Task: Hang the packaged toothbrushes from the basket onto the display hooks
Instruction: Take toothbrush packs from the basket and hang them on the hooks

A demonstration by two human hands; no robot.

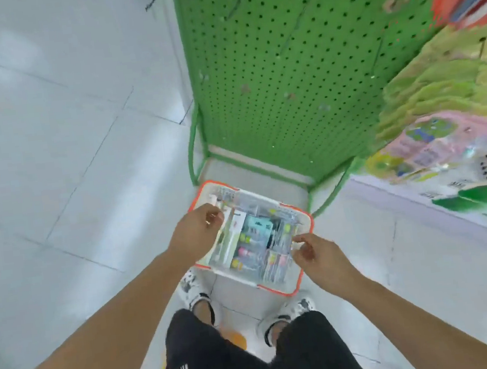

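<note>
Several packaged toothbrushes (253, 244) lie in a white basket (308, 271) with orange rim, on the floor before a green pegboard rack (284, 73). Left hand (196, 235) over basket's left edge, fingers curled onto a pack; right hand (317, 254) at right edge, fingertips pinching clear packaging. Blurred; exact grip uncertain.
</note>
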